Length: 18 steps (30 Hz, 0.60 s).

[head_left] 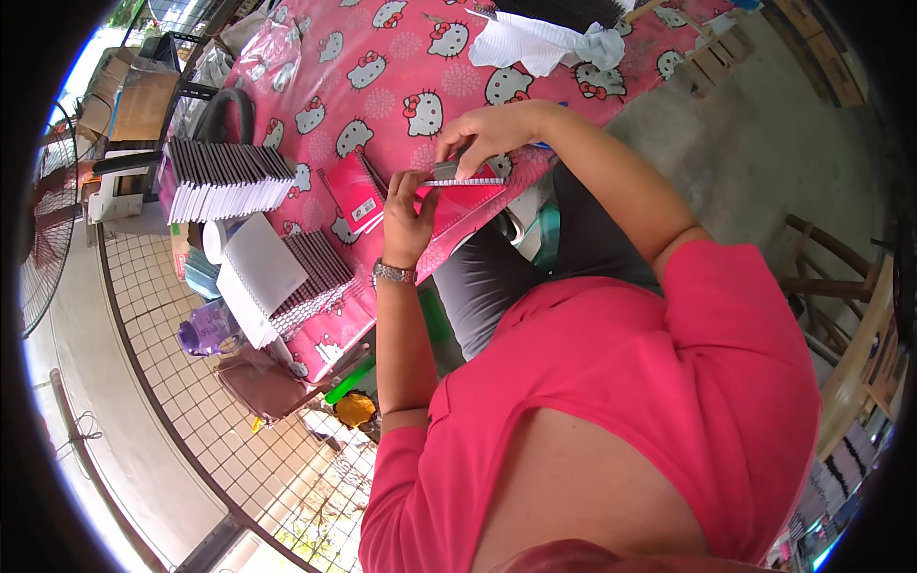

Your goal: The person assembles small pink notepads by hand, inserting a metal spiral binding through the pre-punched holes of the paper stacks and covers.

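A red notebook [463, 207] with a white spiral binding lies near the table's front edge, just ahead of my lap. My left hand [409, 215], with a metal watch on its wrist, is closed at the notebook's left end, fingers on the binding. From above, my right hand [492, 136] pinches a small dark grey, block-like piece [446, 170] against the binding; its exact kind cannot be made out. Beside my left hand, another red notebook [353, 191] with a white label lies on the table.
A pink patterned cloth [315, 72] covers the table. At the left stand a stack of spiral notebooks [229, 177] and a second pile topped by a white notebook [258, 272]. Crumpled white paper [544, 46] lies at the back. A purple container [208, 328] and a fan [53, 220] are farther left.
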Each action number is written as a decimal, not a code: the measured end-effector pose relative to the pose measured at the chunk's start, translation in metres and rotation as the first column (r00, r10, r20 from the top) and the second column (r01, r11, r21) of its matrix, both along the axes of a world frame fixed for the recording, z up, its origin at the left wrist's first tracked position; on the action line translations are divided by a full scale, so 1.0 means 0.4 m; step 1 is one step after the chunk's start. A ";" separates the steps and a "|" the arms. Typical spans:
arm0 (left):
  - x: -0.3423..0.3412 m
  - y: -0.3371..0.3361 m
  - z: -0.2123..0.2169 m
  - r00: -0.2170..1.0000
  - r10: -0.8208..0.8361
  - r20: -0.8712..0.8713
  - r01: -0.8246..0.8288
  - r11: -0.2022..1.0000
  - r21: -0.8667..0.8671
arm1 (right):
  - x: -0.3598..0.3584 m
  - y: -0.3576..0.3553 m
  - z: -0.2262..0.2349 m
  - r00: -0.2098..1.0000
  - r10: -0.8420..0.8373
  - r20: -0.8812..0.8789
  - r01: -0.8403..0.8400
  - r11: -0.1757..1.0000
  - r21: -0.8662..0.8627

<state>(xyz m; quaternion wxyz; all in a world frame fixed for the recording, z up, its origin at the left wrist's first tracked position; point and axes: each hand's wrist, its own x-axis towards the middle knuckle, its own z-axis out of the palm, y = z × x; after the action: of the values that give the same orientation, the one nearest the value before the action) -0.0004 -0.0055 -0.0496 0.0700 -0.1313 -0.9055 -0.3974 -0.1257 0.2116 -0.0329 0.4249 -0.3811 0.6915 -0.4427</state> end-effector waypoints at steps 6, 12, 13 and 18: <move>-0.015 -0.025 -0.014 0.995 -0.060 0.076 0.048 0.987 0.151 | 0.001 -0.007 -0.003 0.929 0.089 0.360 0.024 0.954 -0.299; -0.017 -0.046 -0.034 0.988 -0.052 0.147 0.010 0.962 0.273 | 0.004 -0.025 0.017 0.908 0.158 0.388 -0.022 0.942 -0.334; -0.020 -0.047 -0.035 0.984 -0.049 0.171 -0.001 0.961 0.277 | -0.003 -0.032 0.010 0.960 0.039 0.278 -0.009 0.994 -0.109; -0.020 -0.037 -0.023 0.956 0.068 0.285 -0.140 0.961 0.239 | -0.033 0.044 -0.088 0.497 -0.244 -0.833 0.441 0.898 -0.001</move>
<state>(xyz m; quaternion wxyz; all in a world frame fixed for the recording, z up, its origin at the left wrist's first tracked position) -0.0086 -0.0203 -0.0586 -0.0184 -0.0167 -0.8532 -0.5210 -0.1390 0.2290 -0.0680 -0.0012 -0.3477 0.9125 -0.2157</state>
